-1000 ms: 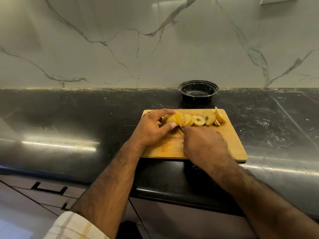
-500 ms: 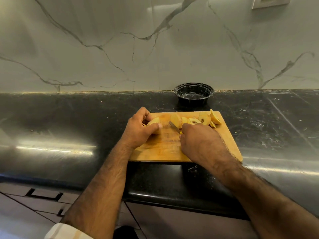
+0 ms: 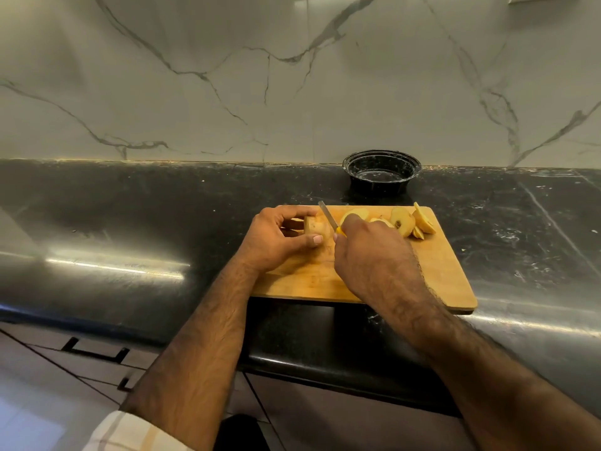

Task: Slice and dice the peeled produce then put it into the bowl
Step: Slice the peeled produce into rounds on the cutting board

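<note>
Head camera is looking down at a wooden cutting board point(image 3: 374, 278) that is lying on the dark bench point(image 3: 130, 222). The left hand point(image 3: 276, 239) is gripping the uncut piece of peeled produce point(image 3: 314, 226) at the board's far left corner, with the fingers point(image 3: 297, 219) curling over it and the thumb pressing on its near side. The right hand point(image 3: 367, 249) is clenching around the yellow handle of a small knife point(image 3: 327, 217), and the blade is standing just beside the right face of that piece; whether it is touching the piece, I cannot tell. Finished slices point(image 3: 403, 221) are lying along the board's far edge, to the right of the knife. A black bowl point(image 3: 381, 172) is waiting just behind the board, and nothing is showing inside it.

By my judgement, the slicing is going on and the dicing and the moving to the bowl are not yet done. The produce is probably light and firm, but its peeled surface is likely wet and slippery, so it may roll under the blade. It is better to be holding it from above, pressing it down on the board, with fingertips staying well behind the cut line.
</note>
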{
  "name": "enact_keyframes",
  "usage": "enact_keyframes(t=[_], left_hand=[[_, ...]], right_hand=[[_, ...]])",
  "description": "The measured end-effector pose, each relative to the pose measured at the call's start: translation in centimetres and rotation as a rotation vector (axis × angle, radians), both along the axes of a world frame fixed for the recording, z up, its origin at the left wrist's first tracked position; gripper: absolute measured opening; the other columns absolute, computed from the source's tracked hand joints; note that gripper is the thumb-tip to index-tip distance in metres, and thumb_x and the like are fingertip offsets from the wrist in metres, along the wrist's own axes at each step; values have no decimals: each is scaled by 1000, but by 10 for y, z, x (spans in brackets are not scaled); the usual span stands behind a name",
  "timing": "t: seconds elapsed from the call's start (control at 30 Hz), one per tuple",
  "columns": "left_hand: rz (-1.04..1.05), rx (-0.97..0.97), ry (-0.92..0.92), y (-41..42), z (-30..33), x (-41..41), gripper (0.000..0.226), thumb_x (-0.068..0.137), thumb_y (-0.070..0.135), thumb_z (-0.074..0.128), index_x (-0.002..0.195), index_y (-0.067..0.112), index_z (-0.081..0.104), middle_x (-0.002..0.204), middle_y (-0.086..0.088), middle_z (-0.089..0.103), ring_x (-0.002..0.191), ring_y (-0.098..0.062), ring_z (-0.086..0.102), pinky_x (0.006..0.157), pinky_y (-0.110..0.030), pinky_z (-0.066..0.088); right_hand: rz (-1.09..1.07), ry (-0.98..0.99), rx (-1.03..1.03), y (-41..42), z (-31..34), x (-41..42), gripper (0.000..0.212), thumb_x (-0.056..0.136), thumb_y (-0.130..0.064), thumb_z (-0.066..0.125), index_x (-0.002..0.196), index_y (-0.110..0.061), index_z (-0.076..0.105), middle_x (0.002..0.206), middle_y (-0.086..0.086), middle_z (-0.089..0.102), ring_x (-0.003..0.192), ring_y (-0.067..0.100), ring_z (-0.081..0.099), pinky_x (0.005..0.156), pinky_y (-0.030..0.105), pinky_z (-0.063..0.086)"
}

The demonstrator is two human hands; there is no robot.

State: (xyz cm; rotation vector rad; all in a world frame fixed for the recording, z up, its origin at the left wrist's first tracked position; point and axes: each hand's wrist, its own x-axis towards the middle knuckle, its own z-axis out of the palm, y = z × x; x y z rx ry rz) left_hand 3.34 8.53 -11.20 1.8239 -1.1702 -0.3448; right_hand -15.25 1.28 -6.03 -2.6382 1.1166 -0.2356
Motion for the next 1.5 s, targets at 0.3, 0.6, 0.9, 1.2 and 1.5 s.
enact_keyframes(t=[0.3, 0.6, 0.9, 1.2, 1.5], left_hand=[[63, -84, 2, -3, -5, -2, 61, 68, 42, 96, 124, 28, 76, 123, 12, 73, 106, -5, 72, 90, -27, 62], [27, -79, 36, 2, -3, -1, 56, 75, 39, 92, 127, 28, 75, 126, 9, 72, 112, -5, 70, 96, -23, 58], [59, -73, -44, 1, -4, -5, 59, 68, 50, 92, 122, 34, 76, 119, 13, 73, 109, -5, 70, 96, -30, 59], [41, -112, -14, 5, -3, -8, 60, 68, 51, 90, 121, 24, 78, 113, 9, 76, 103, -5, 72, 91, -24, 60], [36, -77, -57, -1, -4, -8, 66, 74, 44, 91, 134, 27, 70, 124, 10, 72, 107, -4, 71, 89, -19, 59]], right_hand=[[-32, 15, 39, 2, -1, 1, 27, 106, -34, 50, 129, -19, 49, 100, 4, 52, 93, 23, 55, 72, 38, 47], [-11, 11, 42, 3, 1, 4, 28, 105, -33, 52, 130, -20, 50, 102, 4, 56, 95, 23, 60, 74, 39, 53], [-9, 11, 60, 2, 3, 4, 30, 105, -31, 53, 132, -20, 49, 100, 3, 52, 98, 24, 60, 80, 41, 57], [-18, -5, 27, 0, -1, -3, 28, 107, -34, 49, 131, -19, 50, 108, 6, 60, 98, 25, 60, 73, 38, 50], [3, 11, 8, 1, 2, -2, 27, 107, -34, 50, 130, -20, 50, 99, 3, 52, 92, 22, 56, 70, 38, 47]])
